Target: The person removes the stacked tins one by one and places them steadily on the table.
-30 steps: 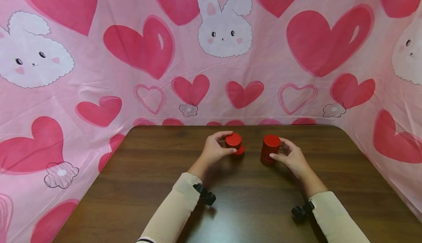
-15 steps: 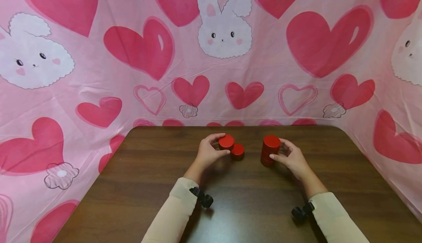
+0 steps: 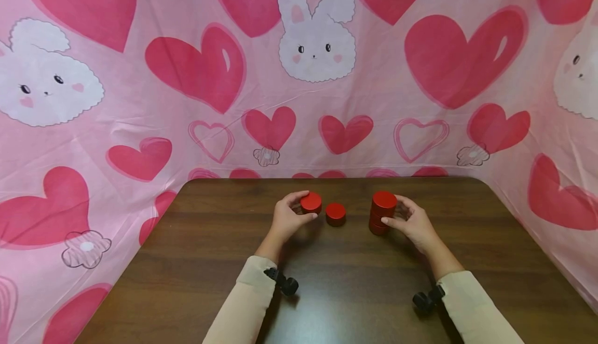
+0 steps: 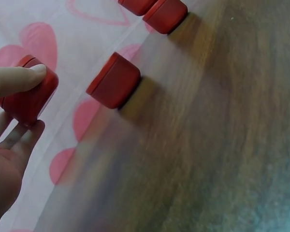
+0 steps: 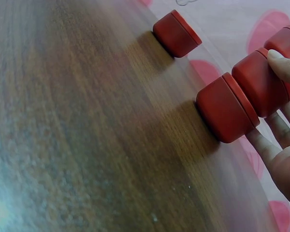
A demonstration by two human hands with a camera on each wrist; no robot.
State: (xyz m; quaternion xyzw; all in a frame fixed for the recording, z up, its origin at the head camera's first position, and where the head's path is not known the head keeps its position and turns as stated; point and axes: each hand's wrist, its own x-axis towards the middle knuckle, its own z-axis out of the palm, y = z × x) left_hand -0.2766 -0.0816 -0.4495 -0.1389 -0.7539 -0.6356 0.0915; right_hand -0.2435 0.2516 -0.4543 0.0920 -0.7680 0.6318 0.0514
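Observation:
My left hand (image 3: 284,218) grips a small round red tin (image 3: 311,203) between thumb and fingers. In the left wrist view this tin (image 4: 34,96) is held up above the table surface. Just right of it, a single red tin (image 3: 335,214) stands upright on the table. Further right is a stack of three similar red tins (image 3: 384,209). My right hand (image 3: 413,224) holds that stack from its right side, the thumb on the middle tin (image 5: 261,82). The bottom tin (image 5: 226,108) stands on the wood, lid upward.
The brown wooden table (image 3: 345,281) ends at the back against a pink cloth (image 3: 271,90) printed with hearts and rabbits. This cloth also rises at both sides. A black wrist camera (image 3: 287,283) is strapped to the left sleeve, another black camera (image 3: 425,301) to the right one.
My left hand has carried its tin leftward, from over the single tin to a spot beside it, so the single tin now shows whole. My right hand and the stack have stayed put.

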